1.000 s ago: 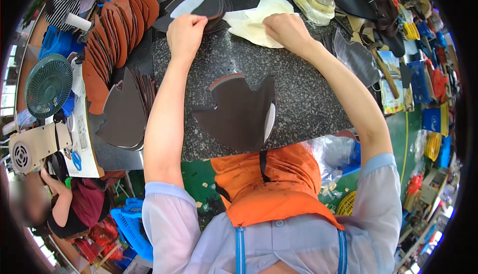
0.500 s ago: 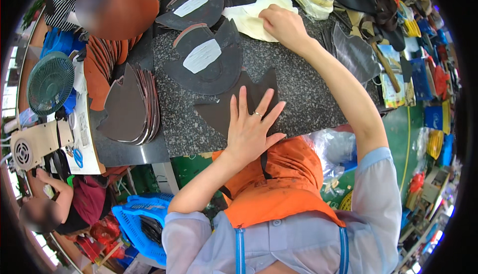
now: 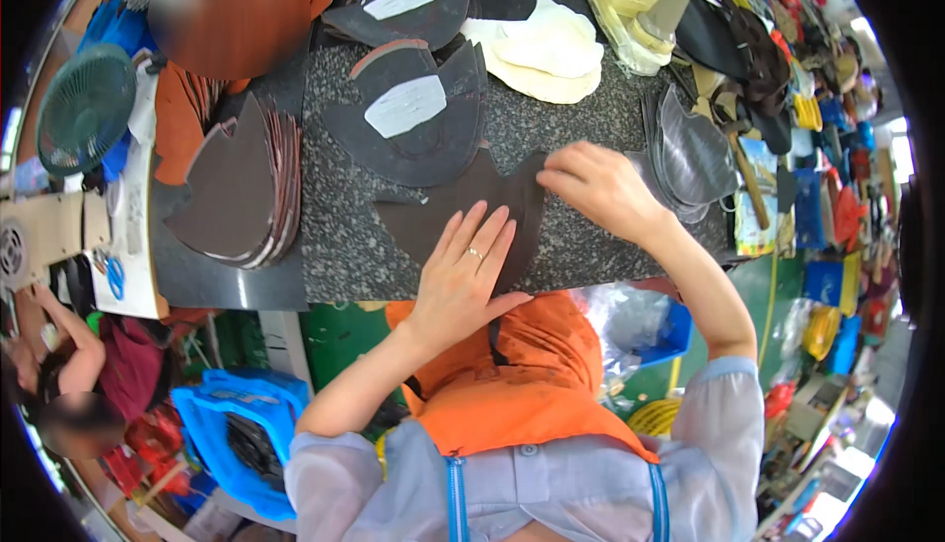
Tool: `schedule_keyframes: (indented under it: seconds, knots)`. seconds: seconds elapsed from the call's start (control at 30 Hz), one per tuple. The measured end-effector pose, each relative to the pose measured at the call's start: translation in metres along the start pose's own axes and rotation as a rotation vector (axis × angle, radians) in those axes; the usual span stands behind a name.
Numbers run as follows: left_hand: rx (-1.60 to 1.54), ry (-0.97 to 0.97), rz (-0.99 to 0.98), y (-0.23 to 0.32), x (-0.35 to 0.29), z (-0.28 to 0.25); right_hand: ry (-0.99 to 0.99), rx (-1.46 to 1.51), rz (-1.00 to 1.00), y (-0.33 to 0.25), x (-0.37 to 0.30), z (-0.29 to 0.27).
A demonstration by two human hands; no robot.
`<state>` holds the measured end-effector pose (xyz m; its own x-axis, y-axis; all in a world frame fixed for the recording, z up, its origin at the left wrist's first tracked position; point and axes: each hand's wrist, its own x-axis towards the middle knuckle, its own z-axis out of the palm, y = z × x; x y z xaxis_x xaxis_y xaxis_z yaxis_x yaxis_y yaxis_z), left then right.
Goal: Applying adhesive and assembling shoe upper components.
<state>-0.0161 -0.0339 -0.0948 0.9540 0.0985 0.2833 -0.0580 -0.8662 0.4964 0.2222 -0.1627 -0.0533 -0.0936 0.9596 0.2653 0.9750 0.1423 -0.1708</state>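
My left hand lies flat with fingers stretched out on a dark brown, notched leather piece, pressing it to the speckled stone slab. At that piece's upper right edge my right hand is closed, its thumb and fingertips pinching the edge. Just beyond are two stacked groups of dark grey cut pieces: a nearer piece and a farther piece, each bearing a white patch. Beside them rests a crumpled cream cloth or sheet, touched by neither hand.
Brown leather pieces are stacked on the left, with rust-coloured pieces behind. A yellowish glue-coated container stands far right, near clear plastic-like shapes and a wooden-handled tool. A blue basket sits below, left. Co-workers are at the left.
My right hand has left the cream sheet and come nearer, to the brown leather piece's edge. My left hand's fingers have drawn closer together on the piece.
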Motion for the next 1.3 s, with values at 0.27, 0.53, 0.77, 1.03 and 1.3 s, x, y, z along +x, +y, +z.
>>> schedule_keyframes:
  seconds: [0.27, 0.53, 0.77, 1.03, 1.3]
  knots:
    - [0.079, -0.016, -0.066, -0.003, 0.016, 0.012, -0.032, -0.125, -0.323, -0.005, -0.006, 0.015]
    - [0.099, -0.034, -0.074, -0.001, 0.016, 0.015, -0.075, -0.151, -0.413, -0.003, -0.002, 0.013]
    - [0.121, -0.044, -0.069, -0.003, 0.016, 0.015, -0.002, -0.117, -0.404, -0.004, 0.004, 0.02]
    - [0.09, -0.045, -0.064, -0.002, 0.016, 0.015, -0.028, -0.164, -0.444, -0.003, 0.005, 0.009]
    - [0.071, -0.026, 0.042, -0.008, 0.019, 0.004, 0.074, -0.147, -0.134, -0.011, 0.008, 0.009]
